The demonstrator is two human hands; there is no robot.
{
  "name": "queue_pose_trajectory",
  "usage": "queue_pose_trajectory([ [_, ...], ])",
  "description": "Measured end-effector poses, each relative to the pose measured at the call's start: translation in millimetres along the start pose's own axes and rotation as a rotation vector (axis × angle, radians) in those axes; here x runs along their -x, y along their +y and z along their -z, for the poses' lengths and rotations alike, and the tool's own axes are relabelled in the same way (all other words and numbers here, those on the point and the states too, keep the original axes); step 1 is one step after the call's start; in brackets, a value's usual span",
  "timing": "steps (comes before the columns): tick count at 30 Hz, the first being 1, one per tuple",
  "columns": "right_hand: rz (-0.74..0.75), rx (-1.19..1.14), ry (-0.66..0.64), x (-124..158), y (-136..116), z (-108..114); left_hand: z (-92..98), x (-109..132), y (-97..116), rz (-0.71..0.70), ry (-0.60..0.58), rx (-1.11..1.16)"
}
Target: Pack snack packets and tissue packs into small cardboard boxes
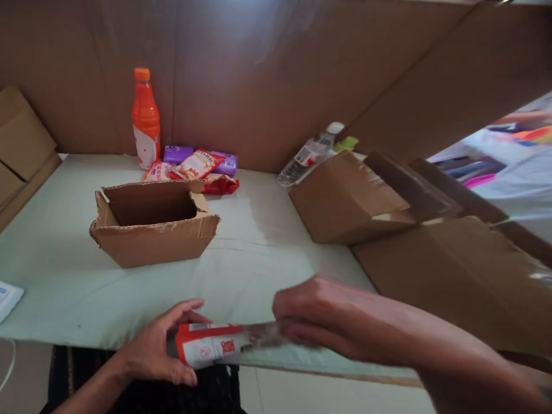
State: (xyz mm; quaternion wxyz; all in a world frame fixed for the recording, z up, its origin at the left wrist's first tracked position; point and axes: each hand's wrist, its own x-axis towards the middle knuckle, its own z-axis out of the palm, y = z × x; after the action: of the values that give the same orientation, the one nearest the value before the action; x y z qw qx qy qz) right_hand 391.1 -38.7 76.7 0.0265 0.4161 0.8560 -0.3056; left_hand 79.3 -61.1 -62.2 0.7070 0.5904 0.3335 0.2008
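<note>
Packet printed red and white, its clear plastic end blurred, is held between left hand and right hand.

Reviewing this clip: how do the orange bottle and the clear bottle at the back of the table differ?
The orange bottle stands upright, while the clear bottle is tilted.
The orange bottle is orange through its body, while the clear bottle is see-through.
The orange bottle has an orange cap, the clear bottle a white cap.
Both are capped.
</note>
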Motion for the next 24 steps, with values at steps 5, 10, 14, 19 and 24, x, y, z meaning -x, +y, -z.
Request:
queue_pose_trajectory([
  [5, -0.021, -0.183, 0.125, -31.3, 18.5, 15.5, -7.8, -7.3, -11.8, -0.040, 0.081, 0.249],
  [10, -0.080, -0.522, 0.393, -19.0, 48.8, -12.1, 3.0, 4.0, -18.1, -0.055, 0.251, 0.234],
  [14, -0.210, -0.513, 0.623, -27.2, 51.8, -78.8, 8.3, 3.1, -21.0, -0.026, 0.306, 0.186],
  [19, -0.306, -0.141, 1.174, -64.3, 16.7, -148.9, -1.1, -6.3, -23.8, -0.111, 0.460, -0.145],
  [24, -0.367, -0.392, 1.275, -88.1, -6.6, -181.6, -12.2, -6.9, -29.7, -0.591, 0.480, -0.781],
])
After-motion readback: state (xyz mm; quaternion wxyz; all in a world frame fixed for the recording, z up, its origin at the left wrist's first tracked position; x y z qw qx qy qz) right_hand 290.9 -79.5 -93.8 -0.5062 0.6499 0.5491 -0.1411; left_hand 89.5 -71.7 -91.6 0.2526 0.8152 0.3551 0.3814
